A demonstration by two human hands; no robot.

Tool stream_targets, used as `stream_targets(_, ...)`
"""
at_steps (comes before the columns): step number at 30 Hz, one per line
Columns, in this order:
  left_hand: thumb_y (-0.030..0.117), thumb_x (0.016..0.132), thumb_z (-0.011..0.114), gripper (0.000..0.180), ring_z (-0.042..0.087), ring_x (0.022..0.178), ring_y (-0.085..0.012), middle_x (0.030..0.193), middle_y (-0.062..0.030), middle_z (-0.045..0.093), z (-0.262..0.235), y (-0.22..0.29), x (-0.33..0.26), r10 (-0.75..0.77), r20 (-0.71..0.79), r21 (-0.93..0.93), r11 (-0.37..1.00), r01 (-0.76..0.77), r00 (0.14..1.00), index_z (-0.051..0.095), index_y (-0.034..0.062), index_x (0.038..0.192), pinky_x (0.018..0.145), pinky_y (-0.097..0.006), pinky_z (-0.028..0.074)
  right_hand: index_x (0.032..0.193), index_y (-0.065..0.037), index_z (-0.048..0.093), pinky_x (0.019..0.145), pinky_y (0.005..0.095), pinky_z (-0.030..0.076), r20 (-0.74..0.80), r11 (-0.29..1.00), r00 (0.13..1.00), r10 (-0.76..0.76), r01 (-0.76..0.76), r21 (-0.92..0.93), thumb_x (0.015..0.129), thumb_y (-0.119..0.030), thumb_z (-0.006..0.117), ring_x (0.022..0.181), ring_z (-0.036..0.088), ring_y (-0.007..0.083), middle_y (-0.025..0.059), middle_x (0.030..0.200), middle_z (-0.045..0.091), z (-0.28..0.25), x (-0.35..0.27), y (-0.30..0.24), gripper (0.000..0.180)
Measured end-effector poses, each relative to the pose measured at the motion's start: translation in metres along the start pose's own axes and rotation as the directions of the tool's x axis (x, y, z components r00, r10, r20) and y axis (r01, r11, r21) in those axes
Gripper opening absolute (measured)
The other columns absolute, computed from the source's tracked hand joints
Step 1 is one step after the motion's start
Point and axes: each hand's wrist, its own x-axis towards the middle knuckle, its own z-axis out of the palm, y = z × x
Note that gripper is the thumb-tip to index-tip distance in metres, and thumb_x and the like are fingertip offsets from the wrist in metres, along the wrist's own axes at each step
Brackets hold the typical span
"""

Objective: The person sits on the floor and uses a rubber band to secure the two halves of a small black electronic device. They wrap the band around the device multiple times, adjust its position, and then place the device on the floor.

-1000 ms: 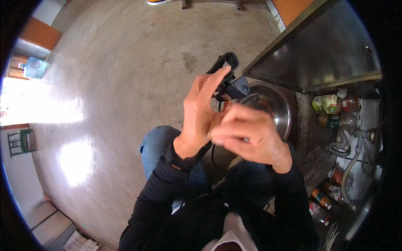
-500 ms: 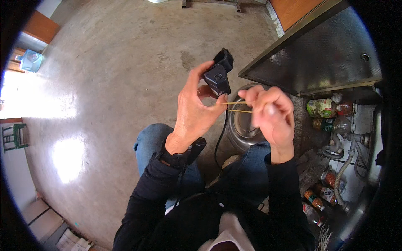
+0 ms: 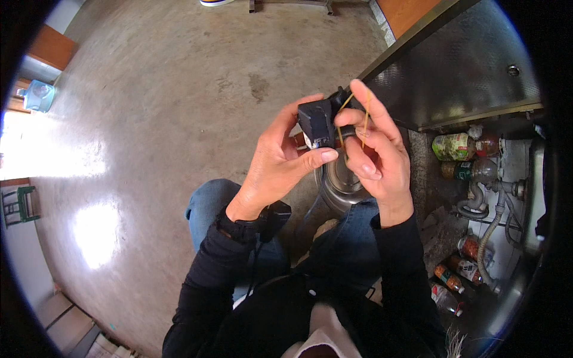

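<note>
My left hand (image 3: pixel 271 161) grips a small black boxy device (image 3: pixel 316 122), thumb below and fingers behind it; it looks like a camera with a strap. A thin yellow rubber band (image 3: pixel 366 119) is looped over the fingers of my right hand (image 3: pixel 385 158) and stretched beside the device. Those right fingers are spread, with the index finger pointing up. Below both hands, a round steel basin (image 3: pixel 334 191) stands between my knees, partly hidden. Another black device (image 3: pixel 276 219) is strapped at my left wrist.
A dark metal panel (image 3: pixel 459 65) slants across the upper right. Under the sink at right are plastic bottles (image 3: pixel 452 147) and grey drain hoses (image 3: pixel 495 238). Far left are a blue water jug (image 3: pixel 40 95) and a green stool (image 3: pixel 21 206) on the concrete floor (image 3: pixel 149 119).
The black device has been turned, so its lens face no longer shows. My right fingers have opened upward, with the rubber band now stretched upright across them instead of sideways from the left hand.
</note>
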Motion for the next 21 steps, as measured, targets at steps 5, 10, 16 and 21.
stream_targets(5, -0.009, 0.079, 0.072, 0.066, 0.064, 0.105, -0.0198, 0.124, -0.0105, 0.055, -0.002, -0.002, 0.002, 0.156, -0.123, 0.379, 0.920, -0.099, 0.980, 0.043, 0.0017, 0.136, 0.089, -0.032, 0.054, 0.149, 0.001, 0.029, 0.051, 0.0177, 0.049, 0.006, 0.943, 0.988, -0.153, 0.147, -0.299, 0.089, 0.002, 0.061, 0.071, 0.062, 0.0112, 0.0224, 0.136, 0.049, -0.003, -0.002, -0.015, 0.068)
stream_targets(10, -0.012, 0.076, 0.072, 0.058, 0.063, 0.103, -0.0176, 0.120, -0.0091, 0.058, -0.005, -0.002, 0.003, 0.265, -0.126, 0.549, 0.821, -0.155, 0.956, 0.052, 0.0035, 0.128, 0.086, -0.029, 0.053, 0.146, 0.002, 0.036, 0.077, 0.0301, 0.059, -0.016, 0.803, 0.982, -0.189, 0.145, -0.577, 0.073, -0.004, 0.081, 0.108, 0.062, 0.0265, 0.0203, 0.145, 0.042, 0.004, -0.002, -0.018, 0.085)
stream_targets(16, -0.013, 0.067, 0.073, 0.053, 0.062, 0.097, -0.0185, 0.117, -0.0093, 0.061, -0.004, 0.000, 0.001, 0.449, -0.041, 0.768, 0.586, -0.259, 0.893, 0.063, 0.0062, 0.116, 0.080, -0.029, 0.051, 0.142, -0.008, 0.048, 0.103, 0.0466, 0.046, 0.292, 0.076, 0.947, -0.134, 0.304, -0.950, 0.066, -0.004, 0.085, 0.130, 0.049, 0.0261, 0.0107, 0.145, 0.045, 0.013, 0.005, -0.028, 0.085)
stream_targets(21, -0.012, 0.065, 0.072, 0.054, 0.063, 0.098, -0.0207, 0.116, -0.0093, 0.064, -0.004, 0.003, 0.001, 0.483, 0.019, 0.740, 0.582, -0.337, 0.875, 0.063, 0.0060, 0.115, 0.083, -0.029, 0.050, 0.147, 0.000, 0.036, 0.101, 0.0387, 0.047, 0.056, 0.625, 0.983, -0.174, 0.155, -0.765, 0.084, -0.023, 0.076, 0.130, 0.049, 0.0257, 0.0161, 0.143, 0.047, 0.002, 0.021, -0.032, 0.078)
